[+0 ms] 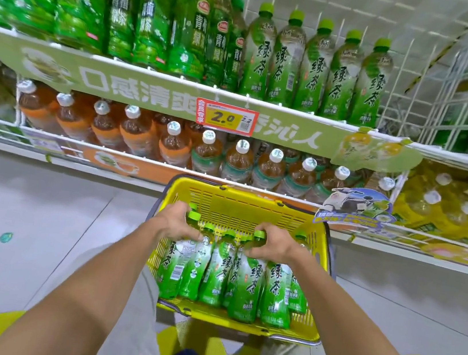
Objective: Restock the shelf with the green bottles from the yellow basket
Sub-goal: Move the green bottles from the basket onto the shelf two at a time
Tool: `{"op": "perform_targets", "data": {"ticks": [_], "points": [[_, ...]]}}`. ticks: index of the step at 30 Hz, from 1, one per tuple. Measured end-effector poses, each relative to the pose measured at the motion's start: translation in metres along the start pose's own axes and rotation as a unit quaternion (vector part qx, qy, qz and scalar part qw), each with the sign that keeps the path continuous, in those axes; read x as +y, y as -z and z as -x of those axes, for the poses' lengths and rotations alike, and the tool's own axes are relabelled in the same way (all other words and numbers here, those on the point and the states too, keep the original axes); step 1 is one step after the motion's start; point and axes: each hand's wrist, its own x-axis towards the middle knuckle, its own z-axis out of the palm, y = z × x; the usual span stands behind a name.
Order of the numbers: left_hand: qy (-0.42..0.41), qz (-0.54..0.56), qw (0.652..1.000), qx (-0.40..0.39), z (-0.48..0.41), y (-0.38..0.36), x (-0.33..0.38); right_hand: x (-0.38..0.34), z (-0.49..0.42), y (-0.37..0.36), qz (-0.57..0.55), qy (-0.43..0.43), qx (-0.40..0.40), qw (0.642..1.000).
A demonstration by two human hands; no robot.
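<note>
Green bottles (218,277) lie side by side in the yellow basket (236,326), caps pointing away from you, and both of your hands are down among them. Your left hand (178,223) is curled round the neck of a bottle at the left end of the row. Your right hand (271,244) is clamped on the neck of one just right of the middle. Neither bottle looks lifted clear of its neighbours yet, so I judge this as the start of a pick, one bottle per hand. The basket sits close in front of you and looks nearly full, so most of the restocking seems to be left. Beyond it and higher up, the shelf (180,82) already carries a front row of matching bottles (314,68), upright at its right end beside the wire divider. Whether there is room behind them you cannot tell from here. Darker green bottles (156,16) fill the left of that shelf, and brown tea bottles (208,155) stand on the tier below.
</note>
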Motion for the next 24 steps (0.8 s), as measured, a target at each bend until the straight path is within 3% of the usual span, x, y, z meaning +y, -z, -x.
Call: {"op": "perform_targets", "data": {"ticks": [5,15,24], "points": [[-0.036,0.007,0.999,-0.037,0.017,-0.019,0.006,-0.004,0.011,-0.006,-0.038,0.031,0.002,0.999],[-0.028,0.008,0.999,0.017,0.046,-0.036,0.025,0.001,0.044,-0.033,-0.142,0.0,0.078,0.987],[-0.111,0.132,0.981,0.086,0.1,0.024,0.107,-0.023,0.099,0.029,-0.081,0.067,0.169,0.98]]}}
